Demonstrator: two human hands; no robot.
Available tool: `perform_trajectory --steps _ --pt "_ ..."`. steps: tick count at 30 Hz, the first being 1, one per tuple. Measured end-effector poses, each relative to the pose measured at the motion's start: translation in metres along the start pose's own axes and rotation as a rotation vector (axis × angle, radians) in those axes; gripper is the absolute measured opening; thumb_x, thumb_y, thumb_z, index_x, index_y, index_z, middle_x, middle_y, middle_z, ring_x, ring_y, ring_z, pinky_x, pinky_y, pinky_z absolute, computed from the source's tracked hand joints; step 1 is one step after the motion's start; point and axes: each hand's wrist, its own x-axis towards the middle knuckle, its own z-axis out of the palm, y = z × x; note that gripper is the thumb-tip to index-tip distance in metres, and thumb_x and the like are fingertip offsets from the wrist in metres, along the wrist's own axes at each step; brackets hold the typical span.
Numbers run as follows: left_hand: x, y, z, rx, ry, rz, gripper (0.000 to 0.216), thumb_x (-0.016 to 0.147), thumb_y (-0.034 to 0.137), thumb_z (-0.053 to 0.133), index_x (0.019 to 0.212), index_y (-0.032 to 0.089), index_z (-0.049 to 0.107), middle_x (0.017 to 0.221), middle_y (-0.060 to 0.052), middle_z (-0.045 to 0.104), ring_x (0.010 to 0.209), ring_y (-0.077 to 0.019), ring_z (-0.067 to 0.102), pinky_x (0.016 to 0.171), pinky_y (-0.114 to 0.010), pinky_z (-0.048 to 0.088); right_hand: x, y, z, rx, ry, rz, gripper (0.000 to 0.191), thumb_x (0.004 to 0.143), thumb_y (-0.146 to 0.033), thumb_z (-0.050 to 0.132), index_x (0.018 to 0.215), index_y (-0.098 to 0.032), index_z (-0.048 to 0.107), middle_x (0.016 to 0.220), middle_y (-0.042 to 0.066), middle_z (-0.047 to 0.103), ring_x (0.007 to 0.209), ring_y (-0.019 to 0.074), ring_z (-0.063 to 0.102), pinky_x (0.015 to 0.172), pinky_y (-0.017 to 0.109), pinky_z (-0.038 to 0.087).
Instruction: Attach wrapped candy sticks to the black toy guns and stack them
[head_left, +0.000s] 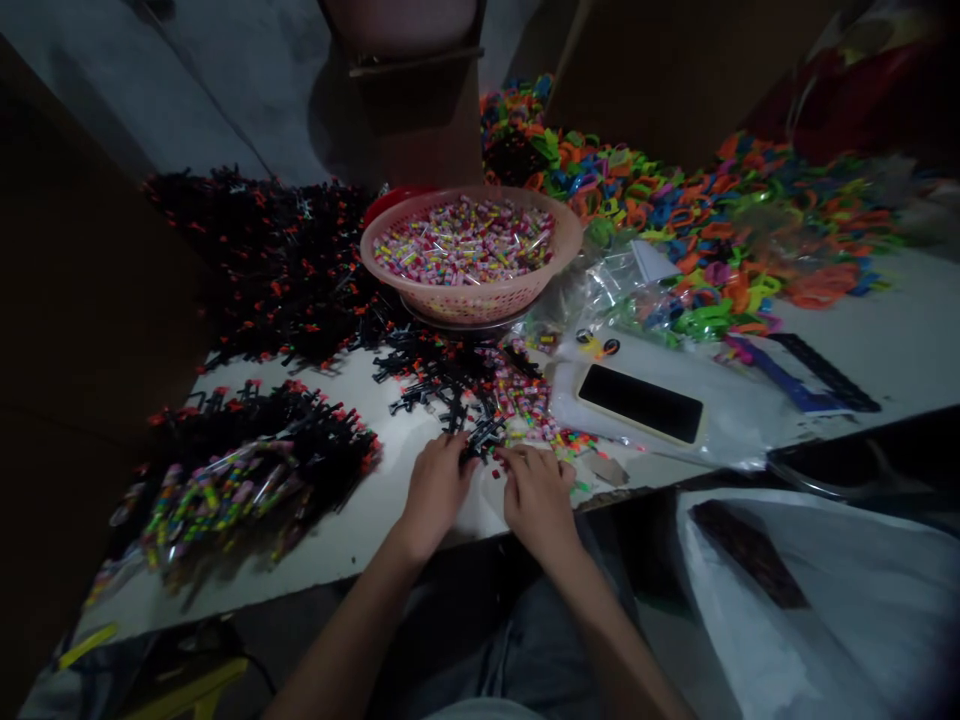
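My left hand [439,488] is at the front of the table, its fingers closed around the end of a small black toy gun [487,436]. Close beside it, my right hand [541,492] has its fingers curled and pinched; what they hold is too small and dark to make out. Just beyond both hands lies a loose heap of black toy guns [431,365]. A spill of small pink, yellow and red pieces [521,390] runs along the right side of that heap, reaching my right fingers.
A pink basket [471,298] full of small colourful pieces stands behind. Black toy guns with orange tips [300,250] pile at left; another bundle [247,470] lies nearer. A phone [640,402] rests on plastic bags at right. Bright plastic items [675,210] heap behind it. A white sack [840,600] hangs lower right.
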Motion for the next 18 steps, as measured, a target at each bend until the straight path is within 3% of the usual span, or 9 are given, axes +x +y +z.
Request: perform_trajectory --steps 4,8,11,14,18 --pt "0.008 -0.014 0.006 -0.242 -0.009 -0.112 0.047 0.073 0.020 0.062 0.119 0.017 0.058 0.099 -0.009 0.064 0.092 -0.0215 0.059 0.088 -0.037 0.044 -0.001 0.003 -0.005 0.189 0.086 -0.031 0.029 0.084 -0.011 0.049 0.108 -0.022 0.061 0.100 0.007 0.062 0.095 0.0228 0.051 0.081 0.037 0.033" --pt "0.003 -0.022 -0.011 -0.564 -0.095 -0.234 0.034 0.064 0.031 0.071 0.093 0.015 0.065 0.079 -0.004 0.065 0.074 -0.0183 0.060 0.073 -0.032 0.049 -0.003 0.000 -0.003 0.520 0.159 -0.035 0.013 0.087 -0.025 0.054 0.096 -0.021 0.062 0.098 0.007 0.061 0.097 0.0217 0.054 0.085 0.036 0.040" --pt "-0.011 -0.013 -0.025 -0.682 -0.124 -0.276 0.031 0.064 0.040 0.071 0.081 0.015 0.064 0.078 -0.005 0.067 0.074 -0.0194 0.061 0.072 -0.032 0.049 -0.007 -0.010 0.002 0.771 0.090 0.063 0.012 0.086 -0.028 0.055 0.095 -0.021 0.059 0.094 0.005 0.064 0.090 0.0186 0.059 0.080 0.032 0.046" --pt "-0.025 0.000 -0.035 -0.759 -0.066 -0.366 0.028 0.061 0.040 0.074 0.073 0.017 0.062 0.075 -0.003 0.067 0.074 -0.0194 0.061 0.073 -0.033 0.049 -0.013 -0.020 0.004 0.909 -0.021 0.130 0.015 0.086 -0.030 0.055 0.096 -0.021 0.062 0.082 0.002 0.065 0.077 0.0158 0.060 0.070 0.028 0.049" --pt "-0.034 0.011 -0.041 -0.791 0.043 -0.485 0.033 0.050 0.035 0.079 0.074 0.017 0.065 0.074 -0.002 0.067 0.076 -0.0209 0.062 0.074 -0.033 0.049 -0.016 -0.026 0.003 1.018 -0.046 0.120 0.016 0.087 -0.030 0.054 0.096 -0.020 0.064 0.092 0.005 0.068 0.088 0.0173 0.062 0.078 0.030 0.049"
